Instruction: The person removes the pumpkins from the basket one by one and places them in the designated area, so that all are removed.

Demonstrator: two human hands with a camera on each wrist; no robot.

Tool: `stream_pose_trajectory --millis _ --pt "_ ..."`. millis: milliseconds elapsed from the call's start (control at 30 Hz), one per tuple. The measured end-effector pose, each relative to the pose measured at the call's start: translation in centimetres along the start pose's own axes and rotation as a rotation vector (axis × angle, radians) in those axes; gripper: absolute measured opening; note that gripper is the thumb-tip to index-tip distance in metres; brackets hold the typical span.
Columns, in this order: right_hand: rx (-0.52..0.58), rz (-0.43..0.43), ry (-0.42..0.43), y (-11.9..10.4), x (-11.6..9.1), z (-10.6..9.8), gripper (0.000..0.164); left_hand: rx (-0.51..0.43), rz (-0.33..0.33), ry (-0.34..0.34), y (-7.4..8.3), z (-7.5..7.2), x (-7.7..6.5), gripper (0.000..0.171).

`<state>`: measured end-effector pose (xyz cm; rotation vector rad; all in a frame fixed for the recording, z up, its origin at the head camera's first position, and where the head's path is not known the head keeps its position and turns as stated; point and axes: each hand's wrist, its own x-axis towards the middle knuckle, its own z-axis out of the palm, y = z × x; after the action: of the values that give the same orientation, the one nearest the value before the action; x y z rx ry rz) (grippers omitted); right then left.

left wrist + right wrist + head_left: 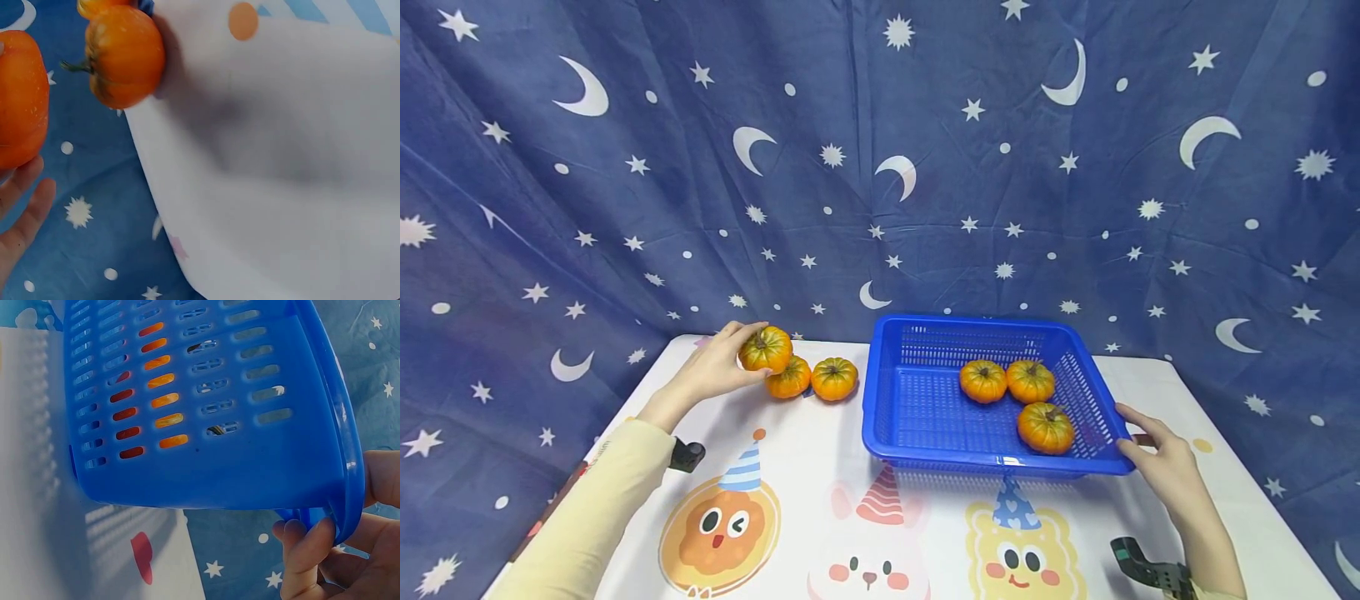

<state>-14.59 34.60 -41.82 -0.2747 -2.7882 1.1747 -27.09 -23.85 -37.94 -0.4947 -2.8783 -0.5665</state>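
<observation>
My left hand [713, 367] holds a small orange pumpkin [766, 350] between thumb and fingers, up at the table's back left. Just behind and below it sits another pumpkin [788, 381], and beside that a further pumpkin [834, 380] rests on the table. At the right stands a blue plastic basket [925, 457] with slotted walls. Inside it, toward the right, lie three pumpkins, among them the front one [1046, 428]. With thumb and fingers, my right hand [1172, 467] grips the basket's right rim; the right wrist view shows curled fingers [306, 550] under that rim.
A white tablecloth [790, 492] with printed cartoon figures covers the table. Directly behind the table hangs a dark blue curtain [820, 200] with moons and stars. Dark wrist mounts show near the left wrist [687, 455] and right wrist [1150, 568].
</observation>
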Motion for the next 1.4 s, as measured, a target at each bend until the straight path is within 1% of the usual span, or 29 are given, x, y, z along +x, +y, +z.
stream_pose_trajectory --millis 267,433,500,667,833,1100,1400 --pt "-0.001 -0.006 0.001 -0.2 0.2 -0.1 0.054 0.0 -0.073 0.012 -2.0 0.6 -0.3 0.079" --pt "0.001 -0.008 0.0 -0.2 0.2 -0.1 0.054 0.001 -0.113 0.03 -3.1 1.4 -0.5 0.079" --pt "0.003 -0.009 0.0 -0.2 0.1 -0.1 0.054 0.008 -0.14 0.033 -3.4 1.7 -0.6 0.08" --pt "-0.004 -0.009 0.004 -0.2 0.1 -0.1 0.053 0.024 -0.212 0.007 -4.2 2.6 -0.8 0.082" --pt "-0.007 0.006 -0.003 -0.1 0.2 -0.1 0.053 0.016 -0.266 -0.029 -4.5 3.1 -0.8 0.085" --pt "-0.001 0.015 -0.001 -0.1 0.1 -0.1 0.054 0.012 -0.297 -0.055 -4.9 3.5 -0.8 0.084" --pt "0.0 0.016 0.007 -0.1 -0.1 0.1 0.054 0.009 -0.295 -0.093 -5.0 3.8 -0.9 0.083"
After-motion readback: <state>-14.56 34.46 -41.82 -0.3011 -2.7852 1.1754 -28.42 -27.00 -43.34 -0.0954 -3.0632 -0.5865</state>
